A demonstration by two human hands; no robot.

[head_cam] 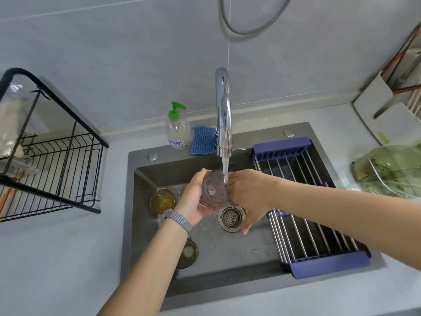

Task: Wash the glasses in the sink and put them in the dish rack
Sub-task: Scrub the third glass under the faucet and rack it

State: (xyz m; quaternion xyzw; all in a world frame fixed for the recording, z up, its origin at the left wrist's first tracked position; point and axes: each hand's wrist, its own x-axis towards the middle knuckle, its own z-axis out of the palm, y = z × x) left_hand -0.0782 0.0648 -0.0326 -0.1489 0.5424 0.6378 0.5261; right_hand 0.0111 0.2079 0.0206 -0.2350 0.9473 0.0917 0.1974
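Note:
A purple-tinted glass (pixel 214 190) lies on its side above the dark sink (pixel 239 252), under water running from the chrome faucet (pixel 223 115). My left hand (pixel 193 199) grips the glass around its base end. My right hand (pixel 248 195) is at the glass's mouth, with fingers reaching inside it, where they are hidden. An amber glass (pixel 162 200) stands at the sink's left side. A dark glass (pixel 188 253) stands near my left forearm, and the rim of another glass (pixel 182 191) shows behind my left hand. The black wire dish rack (pixel 57 160) stands on the counter to the left.
A blue roll-up drying rack (pixel 307 213) covers the sink's right part. A green-pump soap bottle (pixel 177 128) and a blue sponge cloth (pixel 203 140) sit behind the sink. A green lidded container (pixel 391 169) and a white rack (pixel 391 106) are on the right counter. The drain strainer (pixel 231 218) is below the glass.

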